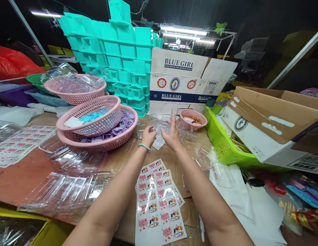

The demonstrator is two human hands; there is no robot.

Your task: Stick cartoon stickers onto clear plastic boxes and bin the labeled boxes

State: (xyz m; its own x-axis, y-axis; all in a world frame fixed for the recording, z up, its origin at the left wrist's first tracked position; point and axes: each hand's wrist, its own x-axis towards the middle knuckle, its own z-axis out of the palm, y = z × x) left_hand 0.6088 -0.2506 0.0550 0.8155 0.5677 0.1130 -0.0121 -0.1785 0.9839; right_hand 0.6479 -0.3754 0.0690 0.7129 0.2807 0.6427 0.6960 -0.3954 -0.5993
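Observation:
My left hand (149,136), with a pale green bangle (144,147) at its wrist, has its fingers curled in; whatever they hold, if anything, cannot be made out. Close by on the right, my right hand (172,134) is open, fingers stretched upward and thumb apart. Clear plastic boxes (161,123) lie around and just beyond both hands, their outlines hard to separate. A piece of white paper (158,143) shows below, between the wrists. Under my forearms rest sticker sheets (159,208) printed with cartoon cats and pink lettering.
Pink baskets (97,146) with purple and blue pieces stand left, near clear plastic trays (69,191). Turquoise bins (133,54) and a Blue Girl carton (184,80) rise behind. A small pink basket (193,118) holds brown items. Right stand a green basket (222,147) and an open carton (271,126).

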